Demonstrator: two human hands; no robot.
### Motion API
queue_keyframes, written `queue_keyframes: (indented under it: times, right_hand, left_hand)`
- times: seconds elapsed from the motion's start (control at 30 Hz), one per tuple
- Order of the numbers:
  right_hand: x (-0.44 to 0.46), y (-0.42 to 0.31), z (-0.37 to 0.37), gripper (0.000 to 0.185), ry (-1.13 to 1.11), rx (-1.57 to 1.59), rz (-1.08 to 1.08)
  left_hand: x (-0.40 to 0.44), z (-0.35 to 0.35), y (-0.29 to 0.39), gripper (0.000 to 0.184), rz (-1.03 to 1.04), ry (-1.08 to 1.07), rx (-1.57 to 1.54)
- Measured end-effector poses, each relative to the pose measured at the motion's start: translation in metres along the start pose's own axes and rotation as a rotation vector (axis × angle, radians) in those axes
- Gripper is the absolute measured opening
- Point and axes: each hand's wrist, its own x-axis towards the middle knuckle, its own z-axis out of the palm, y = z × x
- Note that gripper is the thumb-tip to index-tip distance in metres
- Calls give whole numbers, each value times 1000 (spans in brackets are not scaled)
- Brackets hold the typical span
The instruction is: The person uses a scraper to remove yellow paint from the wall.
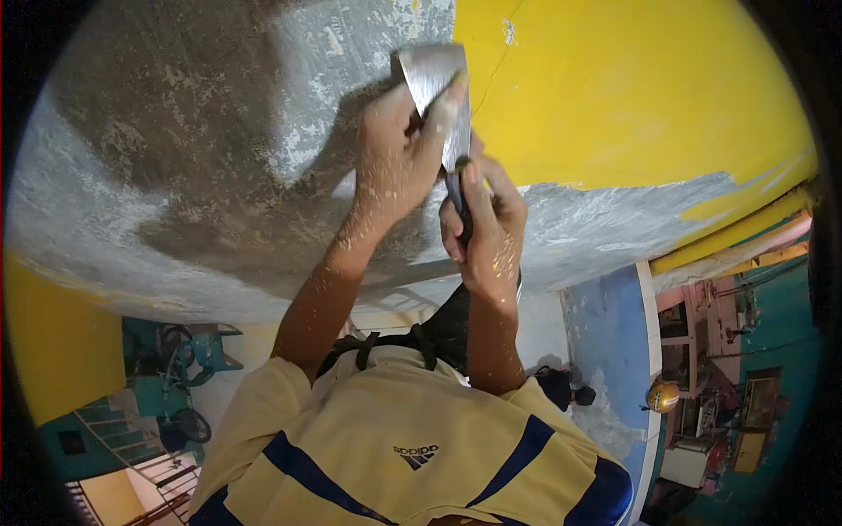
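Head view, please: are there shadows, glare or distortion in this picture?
In the head view, strong fisheye distortion with black corners; dark shadows on the partly grey wall, one beside the left hand; a bright sheen on the putty knife; left fingertips look slightly blurred.

- One view is given, taken from the person's head.
- It is aimed forward and down, over the shirt [377, 430] toward the wall [219, 131].
- The left hand [395, 162] and right hand [491, 223] are seen close up.
- The bicycle [186, 386] and helmet [664, 397] are shown farther off, within a curved, dark-cornered field.
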Motion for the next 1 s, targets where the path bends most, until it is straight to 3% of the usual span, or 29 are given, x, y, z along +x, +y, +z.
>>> queue_keyframes:
  times: [0.07, 0.17, 0.2, 0.33, 0.47, 0.67, 0.87, 1.0]
  right_hand:
    - [0, -18, 8, 25, -25, 13, -23]
    - [-1, -9, 2, 29, -62, -12, -19]
    - [-4, 3, -7, 31, -60, -38, 4]
    - [-24, 68, -30, 34, 45, -50, 39]
    - [-41, 83, -35, 29, 127, -63, 116]
    - [-43, 85, -36, 27, 130, -43, 111]
    - [-38, 78, -36, 27, 117, -12, 101]
    - [-39, 71, -31, 29, 137, -19, 144]
  left_hand:
    - [16, 0, 19, 35, 2, 28, -107]
    - [11, -13, 24, 29, -163, -115, 99]
    - [3, -11, 0, 29, -24, -91, 144]
    - [-45, -7, -36, 31, -331, -227, -17]
    - [-71, 1, -45, 28, -454, -207, -148]
    - [-80, 7, -69, 27, -269, -182, -31]
    - [-68, 4, -53, 26, -418, -205, 16]
    - [-64, 7, -47, 27, -371, -150, -90]
